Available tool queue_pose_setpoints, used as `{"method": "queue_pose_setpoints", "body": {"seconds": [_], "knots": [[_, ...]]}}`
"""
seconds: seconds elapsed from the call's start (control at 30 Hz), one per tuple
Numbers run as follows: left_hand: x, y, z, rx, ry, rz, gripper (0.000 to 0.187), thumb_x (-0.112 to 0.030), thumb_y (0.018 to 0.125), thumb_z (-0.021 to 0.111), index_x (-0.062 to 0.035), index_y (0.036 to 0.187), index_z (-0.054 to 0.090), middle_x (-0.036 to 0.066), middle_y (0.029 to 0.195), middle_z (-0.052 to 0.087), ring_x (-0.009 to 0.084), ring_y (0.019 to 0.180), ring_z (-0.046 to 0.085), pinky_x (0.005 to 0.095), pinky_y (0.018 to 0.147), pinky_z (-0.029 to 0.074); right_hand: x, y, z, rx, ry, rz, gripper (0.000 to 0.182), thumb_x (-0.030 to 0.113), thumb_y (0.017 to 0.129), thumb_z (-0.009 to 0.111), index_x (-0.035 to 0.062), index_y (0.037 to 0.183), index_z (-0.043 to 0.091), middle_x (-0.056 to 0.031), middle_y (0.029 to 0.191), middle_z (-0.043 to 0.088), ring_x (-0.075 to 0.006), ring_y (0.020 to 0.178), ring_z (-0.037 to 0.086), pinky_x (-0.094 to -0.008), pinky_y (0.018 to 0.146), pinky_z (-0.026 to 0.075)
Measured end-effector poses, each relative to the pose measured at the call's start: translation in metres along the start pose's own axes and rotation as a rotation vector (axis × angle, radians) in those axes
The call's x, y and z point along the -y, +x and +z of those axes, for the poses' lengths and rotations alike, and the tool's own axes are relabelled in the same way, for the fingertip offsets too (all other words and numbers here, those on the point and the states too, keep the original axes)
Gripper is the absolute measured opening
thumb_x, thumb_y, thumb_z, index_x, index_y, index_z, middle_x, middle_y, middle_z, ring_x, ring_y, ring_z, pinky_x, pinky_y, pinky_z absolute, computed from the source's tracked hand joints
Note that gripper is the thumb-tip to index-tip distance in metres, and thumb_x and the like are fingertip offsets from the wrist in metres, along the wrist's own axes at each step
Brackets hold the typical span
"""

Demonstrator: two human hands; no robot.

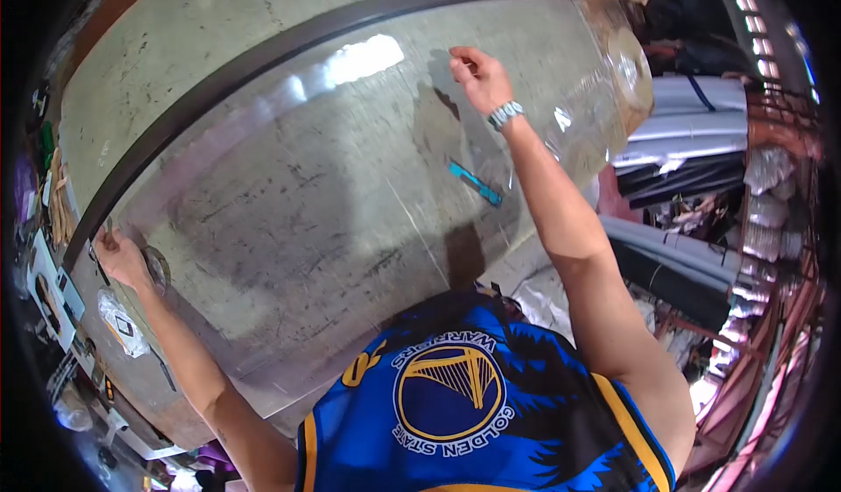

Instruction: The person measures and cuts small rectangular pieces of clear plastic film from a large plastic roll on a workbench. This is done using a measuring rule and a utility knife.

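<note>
A clear plastic sheet with bright glare on it covers much of the worktable. Along its far side runs a long dark strip, which looks curved in this view. At the strip's left end is my left hand, its fingers pinched together; what they hold is too small to make out. My right hand, a metal watch at its wrist, hovers over the sheet with fingers curled; anything between them cannot be made out. A teal cutter lies below it.
A ring-shaped roll of tape sits beside my left hand. Near it are a small plastic bag and a thin dark tool. Crumpled clear film hangs at the table's right end, with large grey rolls beyond.
</note>
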State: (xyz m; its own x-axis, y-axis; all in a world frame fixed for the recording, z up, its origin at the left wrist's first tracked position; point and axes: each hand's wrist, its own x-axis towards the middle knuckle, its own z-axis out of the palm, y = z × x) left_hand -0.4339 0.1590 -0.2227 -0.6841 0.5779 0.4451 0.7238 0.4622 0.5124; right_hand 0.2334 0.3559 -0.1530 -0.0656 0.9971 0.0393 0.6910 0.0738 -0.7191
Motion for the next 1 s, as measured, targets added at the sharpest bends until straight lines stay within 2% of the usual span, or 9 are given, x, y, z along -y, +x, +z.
{"method": "queue_pose_setpoints", "body": {"seconds": [0.03, 0.13, 0.23, 0.33, 0.4, 0.57, 0.7, 0.87, 1.0], "knots": [[-0.012, -0.001, -0.002, -0.093, -0.01, 0.098, 0.028, -0.016, 0.094, 0.065, 0.0018, 0.116, 0.068, 0.014, 0.108, 0.074, 0.0272, 0.094, 0.071, 0.0364, 0.087, 0.054, 0.013, -0.019, -0.02, -0.021, -0.083, -0.061, 0.024, 0.019, 0.094, 0.064, 0.0026, 0.111, 0.069, -0.0146, 0.09, 0.071, -0.0213, 0.072, 0.067, -0.0344, 0.069, 0.053], [-0.072, -0.05, -0.01, 0.082, -0.194, 0.084, 0.027, -0.019, 0.095, 0.067, 0.0003, 0.113, 0.069, 0.013, 0.107, 0.072, 0.0241, 0.097, 0.069, 0.0373, 0.088, 0.054, -0.006, -0.112, -0.053, -0.016, -0.196, -0.006, 0.016, 0.016, 0.092, 0.065, 0.0021, 0.099, 0.068, -0.0168, 0.083, 0.066, -0.0304, 0.072, 0.063, -0.0396, 0.068, 0.052], [-0.215, -0.151, -0.019, 0.469, -0.34, 0.046, 0.022, -0.02, 0.094, 0.068, -0.005, 0.11, 0.071, 0.01, 0.106, 0.071, 0.0225, 0.096, 0.068, 0.0375, 0.085, 0.055, -0.036, -0.195, -0.049, 0.009, -0.333, 0.055, 0.013, 0.013, 0.089, 0.066, 0.0036, 0.098, 0.068, -0.0178, 0.083, 0.062, -0.0378, 0.08, 0.063, -0.0452, 0.072, 0.052], [-0.312, -0.243, -0.001, 0.845, -0.549, 0.329, 0.023, -0.016, 0.087, 0.073, -0.0054, 0.107, 0.07, 0.013, 0.112, 0.068, 0.0305, 0.106, 0.063, 0.0393, 0.091, 0.051, -0.04, -0.233, -0.032, -0.107, -0.495, 0.017, 0.024, 0.014, 0.085, 0.071, 0.0061, 0.107, 0.067, -0.0166, 0.1, 0.063, -0.0379, 0.094, 0.061, -0.047, 0.079, 0.051], [-0.371, -0.297, 0.017, 0.852, -0.719, 0.564, 0.04, -0.018, 0.082, 0.077, -0.0082, 0.12, 0.066, 0.015, 0.127, 0.063, 0.0353, 0.123, 0.054, 0.0448, 0.103, 0.044, -0.047, -0.24, -0.02, -0.164, -0.478, -0.041, 0.03, 0.013, 0.084, 0.071, 0.0056, 0.112, 0.065, -0.0151, 0.107, 0.061, -0.0356, 0.101, 0.058, -0.0472, 0.083, 0.048], [-0.48, -0.351, 0.067, 0.996, -0.679, 0.975, 0.059, -0.035, 0.082, 0.077, -0.0122, 0.133, 0.06, 0.018, 0.142, 0.054, 0.0379, 0.138, 0.042, 0.0491, 0.11, 0.037, -0.062, -0.241, -0.011, -0.136, -0.496, -0.039, 0.034, 0.015, 0.085, 0.069, 0.0049, 0.116, 0.062, -0.0154, 0.115, 0.059, -0.0354, 0.104, 0.055, -0.0477, 0.084, 0.047], [-0.495, -0.366, 0.095, 1.302, -0.502, 1.062, 0.041, -0.034, 0.082, 0.076, -0.012, 0.116, 0.068, 0.012, 0.121, 0.065, 0.0349, 0.122, 0.052, 0.0464, 0.103, 0.041, -0.073, -0.249, -0.022, -0.117, -0.419, -0.05, 0.033, 0.017, 0.087, 0.067, 0.0054, 0.117, 0.061, -0.0143, 0.117, 0.058, -0.0357, 0.107, 0.054, -0.0489, 0.088, 0.046], [-0.497, -0.355, 0.066, 1.361, -0.407, 0.903, 0.018, -0.018, 0.082, 0.077, -0.0088, 0.097, 0.072, 0.009, 0.097, 0.068, 0.0318, 0.1, 0.06, 0.045, 0.101, 0.041, -0.082, -0.262, -0.043, -0.13, -0.263, -0.196, 0.042, 0.017, 0.083, 0.068, 0.0077, 0.123, 0.06, -0.011, 0.127, 0.056, -0.0316, 0.117, 0.053, -0.045, 0.092, 0.044], [-0.477, -0.343, 0.085, 1.339, -0.438, 0.71, 0.013, -0.014, 0.09, 0.07, -0.0042, 0.098, 0.07, 0.006, 0.078, 0.068, 0.0203, 0.07, 0.061, 0.0368, 0.075, 0.05, -0.095, -0.25, -0.048, -0.027, -0.176, -0.253, 0.042, 0.015, 0.082, 0.069, 0.0069, 0.122, 0.062, -0.0112, 0.132, 0.055, -0.0316, 0.118, 0.053, -0.0453, 0.093, 0.045]]}}
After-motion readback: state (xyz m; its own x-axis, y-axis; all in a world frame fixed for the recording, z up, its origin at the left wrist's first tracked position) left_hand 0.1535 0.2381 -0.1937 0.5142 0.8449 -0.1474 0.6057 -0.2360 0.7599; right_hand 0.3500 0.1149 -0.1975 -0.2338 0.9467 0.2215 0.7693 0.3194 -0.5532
